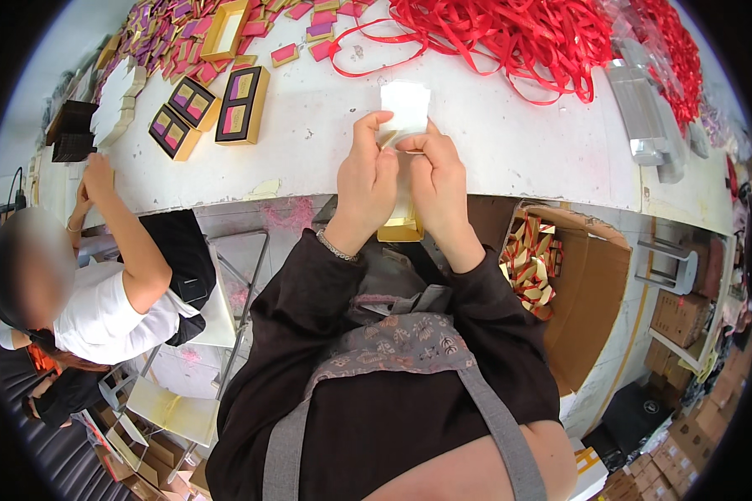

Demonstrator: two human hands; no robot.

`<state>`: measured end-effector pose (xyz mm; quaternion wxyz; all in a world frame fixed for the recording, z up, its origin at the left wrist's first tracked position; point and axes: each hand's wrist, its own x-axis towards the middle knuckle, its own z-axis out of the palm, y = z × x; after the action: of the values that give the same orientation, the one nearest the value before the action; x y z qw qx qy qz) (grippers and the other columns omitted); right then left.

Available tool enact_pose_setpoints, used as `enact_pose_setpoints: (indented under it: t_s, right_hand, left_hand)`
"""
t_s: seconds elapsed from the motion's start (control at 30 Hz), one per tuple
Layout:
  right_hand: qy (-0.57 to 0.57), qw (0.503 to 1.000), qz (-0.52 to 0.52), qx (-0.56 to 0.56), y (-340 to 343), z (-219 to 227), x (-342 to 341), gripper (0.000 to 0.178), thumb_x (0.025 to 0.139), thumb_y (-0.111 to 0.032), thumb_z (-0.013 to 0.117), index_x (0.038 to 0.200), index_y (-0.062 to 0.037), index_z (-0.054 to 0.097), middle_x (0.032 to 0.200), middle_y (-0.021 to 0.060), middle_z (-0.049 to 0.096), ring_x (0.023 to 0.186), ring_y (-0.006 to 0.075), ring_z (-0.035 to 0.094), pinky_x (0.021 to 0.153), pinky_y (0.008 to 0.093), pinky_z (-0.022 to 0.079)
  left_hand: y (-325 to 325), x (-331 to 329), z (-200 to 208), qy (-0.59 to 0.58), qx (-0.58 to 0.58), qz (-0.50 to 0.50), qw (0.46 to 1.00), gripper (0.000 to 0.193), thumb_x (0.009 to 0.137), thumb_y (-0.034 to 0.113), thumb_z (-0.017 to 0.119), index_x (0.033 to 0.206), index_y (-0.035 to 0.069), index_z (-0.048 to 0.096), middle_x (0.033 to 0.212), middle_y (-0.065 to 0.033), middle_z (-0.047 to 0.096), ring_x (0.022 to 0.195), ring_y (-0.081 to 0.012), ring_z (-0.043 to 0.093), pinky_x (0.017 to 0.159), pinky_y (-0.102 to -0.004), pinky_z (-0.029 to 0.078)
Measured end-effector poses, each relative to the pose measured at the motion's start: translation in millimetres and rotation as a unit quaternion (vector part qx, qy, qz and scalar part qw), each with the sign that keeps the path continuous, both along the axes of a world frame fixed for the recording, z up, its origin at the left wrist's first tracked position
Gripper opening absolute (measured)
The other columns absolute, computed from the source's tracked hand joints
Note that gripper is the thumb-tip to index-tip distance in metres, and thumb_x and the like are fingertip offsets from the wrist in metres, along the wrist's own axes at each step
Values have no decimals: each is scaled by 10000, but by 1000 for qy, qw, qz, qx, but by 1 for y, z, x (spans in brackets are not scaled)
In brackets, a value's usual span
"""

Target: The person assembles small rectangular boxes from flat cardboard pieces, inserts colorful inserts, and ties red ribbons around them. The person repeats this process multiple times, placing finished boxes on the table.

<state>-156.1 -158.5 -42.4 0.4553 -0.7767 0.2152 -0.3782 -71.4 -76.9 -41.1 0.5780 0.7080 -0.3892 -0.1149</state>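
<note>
My left hand (368,175) and my right hand (437,177) come together at the table's near edge. Both are closed on a folding carton (406,107), white on the part that sticks out beyond my fingertips. A gold, box-shaped end (401,229) shows below, between my wrists; whether it belongs to the same piece is hidden by my hands. My thumbs and forefingers pinch the carton's middle, where a thin gold edge shows. Farther left on the table stand gold boxes (242,106) with black inserts holding small pink and purple pieces.
Red ribbon loops (510,37) lie heaped at the back right. Many small pink, purple and gold pieces (175,37) cover the back left near an open gold tray (225,32). A brown carton (589,292) holds ribboned gold boxes. A co-worker (109,292) sits at left.
</note>
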Motion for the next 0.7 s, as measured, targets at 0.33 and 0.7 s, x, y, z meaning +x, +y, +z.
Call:
enact_pose_setpoints:
  t_s: [0.33, 0.7]
  right_hand:
    - [-40, 982, -36, 181, 13, 14, 6, 273, 928, -37, 447, 1188, 36, 407, 1033, 189, 621, 928, 210, 583, 761, 313, 463]
    - [-97, 983, 110, 109, 5, -6, -3, 212, 890, -37, 562, 1085, -32, 478, 1241, 168, 523, 1072, 227, 548, 912, 325, 441]
  left_hand:
    - [-3, -4, -5, 116, -72, 12, 991, 371, 885, 26, 436, 1238, 24, 325, 1031, -145, 588, 815, -181, 595, 732, -291, 468]
    - [9, 11, -5, 28, -67, -91, 993, 163, 910, 43, 517, 1071, 35, 488, 1090, -116, 525, 985, -222, 539, 876, -305, 425]
